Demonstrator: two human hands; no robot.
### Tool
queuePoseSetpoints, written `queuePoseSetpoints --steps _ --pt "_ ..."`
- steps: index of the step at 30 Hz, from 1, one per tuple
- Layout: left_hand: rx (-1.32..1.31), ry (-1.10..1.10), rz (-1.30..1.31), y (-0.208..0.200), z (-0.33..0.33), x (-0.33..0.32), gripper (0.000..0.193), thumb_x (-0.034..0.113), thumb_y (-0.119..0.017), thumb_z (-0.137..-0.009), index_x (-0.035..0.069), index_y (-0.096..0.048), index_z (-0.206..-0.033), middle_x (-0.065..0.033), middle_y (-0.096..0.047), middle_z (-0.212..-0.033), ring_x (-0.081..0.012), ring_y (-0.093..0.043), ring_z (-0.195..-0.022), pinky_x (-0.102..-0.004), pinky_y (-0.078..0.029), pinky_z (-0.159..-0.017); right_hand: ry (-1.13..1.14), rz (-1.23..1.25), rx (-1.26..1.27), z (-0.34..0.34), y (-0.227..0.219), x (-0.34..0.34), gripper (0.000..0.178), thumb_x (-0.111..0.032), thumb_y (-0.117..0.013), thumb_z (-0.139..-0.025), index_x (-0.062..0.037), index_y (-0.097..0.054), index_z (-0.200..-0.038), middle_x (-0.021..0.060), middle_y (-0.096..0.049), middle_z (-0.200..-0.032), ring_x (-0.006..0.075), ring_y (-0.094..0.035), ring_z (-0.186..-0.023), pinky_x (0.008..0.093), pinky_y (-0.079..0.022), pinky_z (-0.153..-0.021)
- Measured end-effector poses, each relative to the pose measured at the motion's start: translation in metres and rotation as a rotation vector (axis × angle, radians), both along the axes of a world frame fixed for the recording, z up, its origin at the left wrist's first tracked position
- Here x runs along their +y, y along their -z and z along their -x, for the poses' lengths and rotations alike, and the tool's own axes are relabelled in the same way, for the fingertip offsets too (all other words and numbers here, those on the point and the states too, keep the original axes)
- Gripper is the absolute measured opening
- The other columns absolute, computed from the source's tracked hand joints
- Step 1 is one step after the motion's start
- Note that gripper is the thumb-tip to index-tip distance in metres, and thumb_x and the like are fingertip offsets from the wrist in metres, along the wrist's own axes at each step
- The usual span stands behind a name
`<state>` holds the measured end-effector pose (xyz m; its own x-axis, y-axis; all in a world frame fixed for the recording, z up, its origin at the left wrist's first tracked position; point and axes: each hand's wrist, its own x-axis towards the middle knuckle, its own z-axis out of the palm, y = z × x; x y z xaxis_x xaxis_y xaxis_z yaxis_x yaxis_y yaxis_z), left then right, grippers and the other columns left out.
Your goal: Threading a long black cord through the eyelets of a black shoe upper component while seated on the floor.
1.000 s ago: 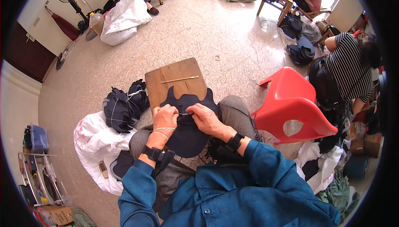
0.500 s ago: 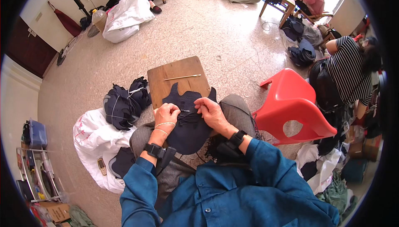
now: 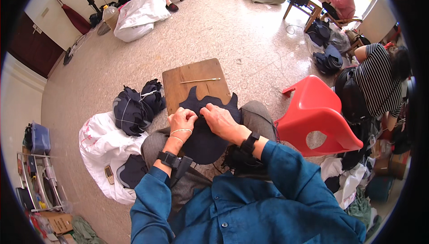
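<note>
A dark navy fabric piece (image 3: 203, 143) with two pointed corners and a rounded near end lies across my lap and the near part of a wooden stool top (image 3: 196, 71). Over its left side, my left hand (image 3: 181, 123) is closed in a pinch. My right hand (image 3: 221, 122) is closed too, fingertips bent down on the fabric just right of the left ones. Whatever is between the fingertips is too small or hidden. On the bare wood beyond lies a thin, pale needle-like tool (image 3: 201, 81), untouched.
Tied bundles of dark pieces (image 3: 134, 110) and a white sack (image 3: 100, 143) with a phone (image 3: 109, 174) on it are at my left. A red plastic chair (image 3: 317, 119) stands at my right, near a person in a striped top (image 3: 375, 78). Another person (image 3: 344, 5) sits farther back.
My right hand has moved left and down onto the fabric, close to my left hand. A small shiny strip that showed between the hands is now hidden. The view has shifted slightly.
</note>
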<state>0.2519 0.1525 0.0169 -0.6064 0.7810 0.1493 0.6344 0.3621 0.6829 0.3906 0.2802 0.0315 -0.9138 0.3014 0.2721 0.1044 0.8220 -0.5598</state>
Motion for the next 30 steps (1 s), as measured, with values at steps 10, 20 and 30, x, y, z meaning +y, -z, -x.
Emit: queuePoseSetpoints --steps 10,20,30 --pt "-0.144 0.068 0.029 -0.010 0.006 -0.009 0.009 0.009 -0.080 -0.078 0.004 -0.073 -0.082 -0.0065 -0.063 -0.082 -0.0164 -0.064 -0.068 -0.0301 -0.053 -0.066 -0.074 0.088 0.008 -0.010 0.004 0.021 0.009 -0.001 -0.057 -0.085 -0.0029 -0.055 -0.093 0.0192 -0.061 -0.090 0.0417 -0.063 -0.087 0.0490 -0.052 -0.072" --pt "-0.079 -0.022 0.138 0.004 -0.001 0.003 0.009 0.021 -0.079 -0.075 0.014 -0.072 -0.074 -0.0017 -0.062 -0.080 -0.0226 -0.063 -0.082 -0.0399 -0.037 -0.087 -0.040 -0.067 -0.055 0.007 0.002 -0.001 0.012 0.000 -0.058 -0.085 -0.0024 -0.055 -0.096 0.0179 -0.059 -0.089 0.0391 -0.063 -0.085 0.0486 -0.051 -0.071" --pt "-0.218 0.110 0.019 -0.015 0.005 -0.007 0.006 0.007 -0.077 -0.079 0.006 -0.074 -0.085 -0.0083 -0.060 -0.082 -0.0185 -0.066 -0.070 -0.0327 -0.055 -0.070 -0.061 0.013 -0.054 -0.023 0.007 0.022 0.011 -0.001 -0.060 -0.085 -0.0040 -0.057 -0.095 0.0175 -0.058 -0.088 0.0398 -0.061 -0.085 0.0479 -0.050 -0.072"
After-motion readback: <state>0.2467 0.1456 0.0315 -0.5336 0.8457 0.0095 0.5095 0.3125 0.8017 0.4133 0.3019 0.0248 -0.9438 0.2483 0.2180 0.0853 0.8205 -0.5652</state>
